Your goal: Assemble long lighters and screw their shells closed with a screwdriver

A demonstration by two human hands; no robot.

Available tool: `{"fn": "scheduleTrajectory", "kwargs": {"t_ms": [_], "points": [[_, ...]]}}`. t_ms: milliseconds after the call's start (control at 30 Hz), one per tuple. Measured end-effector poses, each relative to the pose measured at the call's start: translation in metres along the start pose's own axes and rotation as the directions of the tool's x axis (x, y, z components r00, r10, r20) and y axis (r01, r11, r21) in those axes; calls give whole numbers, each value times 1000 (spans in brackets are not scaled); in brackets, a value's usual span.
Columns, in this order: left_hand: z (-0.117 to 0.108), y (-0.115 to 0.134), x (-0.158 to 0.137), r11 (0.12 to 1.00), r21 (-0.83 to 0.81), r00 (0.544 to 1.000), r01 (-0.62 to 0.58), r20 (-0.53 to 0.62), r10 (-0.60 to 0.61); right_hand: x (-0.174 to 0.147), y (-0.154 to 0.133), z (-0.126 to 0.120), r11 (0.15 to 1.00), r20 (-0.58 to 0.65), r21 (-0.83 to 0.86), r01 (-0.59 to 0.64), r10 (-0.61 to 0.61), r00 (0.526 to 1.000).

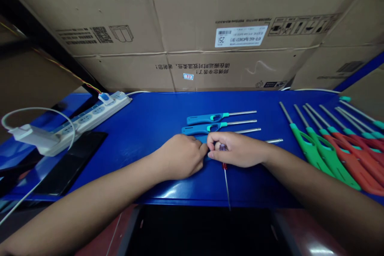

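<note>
My right hand point(240, 149) is closed around the handle of a screwdriver point(227, 186), whose thin metal shaft points down toward the table's front edge. Beside it, my left hand point(183, 158) is curled with knuckles up, gripping a blue lighter point(275, 141); its handle is mostly hidden by the hands, and its metal tip sticks out past my right wrist. Just behind the hands lie a long-necked blue lighter point(207, 118), a second blue lighter point(199, 129) and a third blue lighter point(252, 131), partly covered, all with tips to the right.
Green lighters point(312, 150) and several orange-red lighters point(354, 156) lie in a row at the right of the blue table point(144, 118). At left are a white power strip point(99, 110), a plugged-in charger point(37, 138) and a black phone-like slab point(70, 164). A cardboard wall point(126, 68) stands behind.
</note>
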State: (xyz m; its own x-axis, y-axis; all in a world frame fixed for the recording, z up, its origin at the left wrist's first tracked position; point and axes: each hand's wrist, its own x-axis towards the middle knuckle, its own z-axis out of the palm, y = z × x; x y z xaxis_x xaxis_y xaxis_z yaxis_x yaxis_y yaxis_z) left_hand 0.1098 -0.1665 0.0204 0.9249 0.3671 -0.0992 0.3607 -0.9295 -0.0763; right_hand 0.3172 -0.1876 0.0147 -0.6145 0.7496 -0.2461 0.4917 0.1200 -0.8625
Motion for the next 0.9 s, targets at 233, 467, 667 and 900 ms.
{"fn": "scheduleTrajectory", "kwargs": {"t_ms": [233, 467, 667, 900], "points": [[2, 1, 2, 999, 25, 999, 36, -23, -35, 0, 0, 0, 1000, 4, -6, 9, -9, 1000], [3, -3, 2, 995, 7, 995, 99, -6, -99, 0, 0, 1, 1000, 6, 4, 17, -17, 1000], [-2, -5, -2, 997, -51, 998, 61, -23, -63, 0, 0, 1, 1000, 9, 11, 10, -10, 1000], [0, -3, 1, 999, -40, 1000, 29, 6, -28, -1, 1, 1, 1000, 2, -3, 11, -11, 1000]]}}
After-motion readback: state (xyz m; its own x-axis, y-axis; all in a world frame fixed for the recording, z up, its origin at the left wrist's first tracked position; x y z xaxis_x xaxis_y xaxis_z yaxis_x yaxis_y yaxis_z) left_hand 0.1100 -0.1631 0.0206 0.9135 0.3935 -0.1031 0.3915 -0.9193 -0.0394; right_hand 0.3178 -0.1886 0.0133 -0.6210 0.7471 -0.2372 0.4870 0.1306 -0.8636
